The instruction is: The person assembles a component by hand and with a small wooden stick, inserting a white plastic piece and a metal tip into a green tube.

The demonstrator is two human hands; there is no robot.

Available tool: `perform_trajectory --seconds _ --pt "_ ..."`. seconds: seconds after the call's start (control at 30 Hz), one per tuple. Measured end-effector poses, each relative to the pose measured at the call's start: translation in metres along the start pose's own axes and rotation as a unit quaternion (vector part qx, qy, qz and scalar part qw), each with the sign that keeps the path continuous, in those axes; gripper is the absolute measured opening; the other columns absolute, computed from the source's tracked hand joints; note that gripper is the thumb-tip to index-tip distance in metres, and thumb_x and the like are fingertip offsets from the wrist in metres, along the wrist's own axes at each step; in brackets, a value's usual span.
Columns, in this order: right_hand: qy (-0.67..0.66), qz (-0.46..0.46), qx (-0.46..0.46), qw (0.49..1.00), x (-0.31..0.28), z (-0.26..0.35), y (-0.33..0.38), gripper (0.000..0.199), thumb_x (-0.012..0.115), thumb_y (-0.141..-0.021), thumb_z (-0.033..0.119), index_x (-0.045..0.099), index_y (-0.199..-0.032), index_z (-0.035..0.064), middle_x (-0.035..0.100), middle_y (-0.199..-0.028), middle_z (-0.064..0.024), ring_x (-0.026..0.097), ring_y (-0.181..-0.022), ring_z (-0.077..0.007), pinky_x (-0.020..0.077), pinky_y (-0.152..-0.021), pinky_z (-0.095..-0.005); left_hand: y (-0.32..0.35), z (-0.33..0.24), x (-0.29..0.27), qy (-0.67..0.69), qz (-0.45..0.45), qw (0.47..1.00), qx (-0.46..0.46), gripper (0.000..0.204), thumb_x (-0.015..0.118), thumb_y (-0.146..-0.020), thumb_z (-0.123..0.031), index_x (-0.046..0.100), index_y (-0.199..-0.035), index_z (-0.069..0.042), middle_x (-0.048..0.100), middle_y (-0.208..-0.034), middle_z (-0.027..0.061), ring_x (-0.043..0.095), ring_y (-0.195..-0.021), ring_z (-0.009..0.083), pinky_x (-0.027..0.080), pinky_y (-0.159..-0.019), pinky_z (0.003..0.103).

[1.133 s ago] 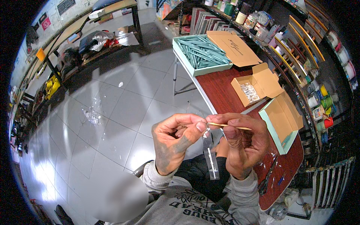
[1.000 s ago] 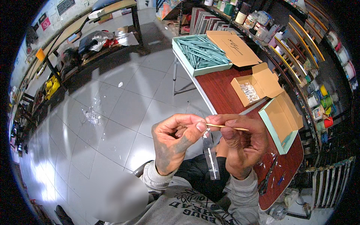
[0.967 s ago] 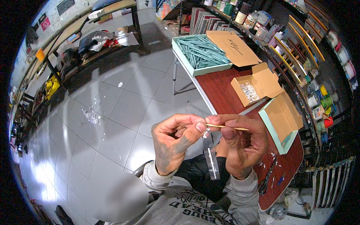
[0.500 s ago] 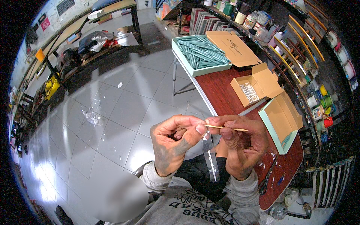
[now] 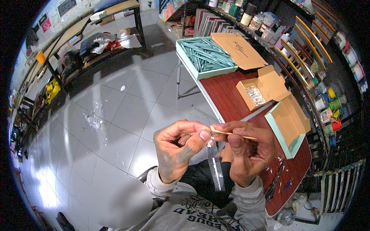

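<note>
Stick of slender pale wood [image 5: 225,133] lies crosswise, clamped in the right hand [image 5: 250,158], its left end at the left hand [image 5: 169,150], whose grip pinches a clear narrow plastic strip [image 5: 216,165]

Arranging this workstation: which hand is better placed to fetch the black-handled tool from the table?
Probably the right hand: nearer the black-handled tool, though holding a thin stick. The left hand, farther away, seems to pinch a clear strip.
</note>
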State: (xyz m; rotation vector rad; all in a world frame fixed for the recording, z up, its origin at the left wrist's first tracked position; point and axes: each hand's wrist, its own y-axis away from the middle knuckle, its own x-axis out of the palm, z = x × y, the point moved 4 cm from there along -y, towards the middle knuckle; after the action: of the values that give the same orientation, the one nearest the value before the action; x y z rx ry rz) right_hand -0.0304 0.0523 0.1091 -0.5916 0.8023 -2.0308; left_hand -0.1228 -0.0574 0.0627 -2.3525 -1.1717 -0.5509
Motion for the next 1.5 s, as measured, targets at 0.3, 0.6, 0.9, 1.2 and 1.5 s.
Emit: perform_trajectory --seconds 0.3,0.6,0.9,1.2,1.5 --pt "0.035 0.012 -0.020 0.999 0.0006 0.0028 0.0001 0.020 0.061 -0.088 -0.008 0.052 -0.105 -0.0015 0.067 -0.097 -0.0273 0.070 -0.090 -0.0324 0.0582 -0.077 -0.0388 0.0000 -0.0025 0.0036 0.037 -0.001 0.999 -0.011 0.015 0.072 -0.085 -0.005 0.067 -0.095 0.004 0.071 -0.083 0.0107 0.055 -0.063 0.0023 0.036 -0.053 0.016" --pt "0.049 0.017 -0.032 0.998 0.0014 0.0047 -0.0007 0.020 0.063 -0.087 -0.008 0.054 -0.104 -0.0018 0.068 -0.097 -0.0268 0.070 -0.090 -0.0325 0.0584 -0.077 -0.0390 0.0009 -0.0015 -0.0004 0.007 -0.004 1.000 -0.009 0.014 0.074 -0.083 -0.006 0.068 -0.092 0.003 0.069 -0.078 0.0059 0.043 -0.059 -0.0006 0.030 -0.052 0.016" --pt "0.049 0.007 -0.019 0.999 0.0017 0.0063 -0.0008 0.018 0.062 -0.088 -0.007 0.054 -0.104 -0.0015 0.068 -0.096 -0.0264 0.070 -0.088 -0.0325 0.0590 -0.074 -0.0391 0.0005 -0.0024 0.0011 0.007 0.010 1.000 0.018 0.014 0.074 -0.083 -0.005 0.068 -0.093 0.003 0.068 -0.077 0.0059 0.046 -0.060 0.0000 0.029 -0.051 0.017" --pt "0.025 0.017 -0.008 1.000 0.0014 0.0061 -0.0021 0.019 0.060 -0.088 -0.009 0.053 -0.105 -0.0015 0.067 -0.097 -0.0270 0.069 -0.089 -0.0319 0.0594 -0.074 -0.0379 0.0017 -0.0065 0.0049 0.019 0.008 1.000 0.009 0.014 0.072 -0.085 -0.005 0.067 -0.094 0.004 0.070 -0.080 0.0093 0.058 -0.066 0.0038 0.038 -0.055 0.017" --pt "0.022 0.018 0.002 1.000 0.0009 0.0077 -0.0042 0.019 0.061 -0.088 -0.008 0.053 -0.104 -0.0027 0.066 -0.096 -0.0272 0.069 -0.087 -0.0310 0.0595 -0.072 -0.0374 0.0019 -0.0025 0.0035 0.023 0.015 1.000 0.007 0.012 0.072 -0.085 -0.005 0.068 -0.094 0.003 0.070 -0.080 0.0080 0.048 -0.060 0.0001 0.032 -0.053 0.016"
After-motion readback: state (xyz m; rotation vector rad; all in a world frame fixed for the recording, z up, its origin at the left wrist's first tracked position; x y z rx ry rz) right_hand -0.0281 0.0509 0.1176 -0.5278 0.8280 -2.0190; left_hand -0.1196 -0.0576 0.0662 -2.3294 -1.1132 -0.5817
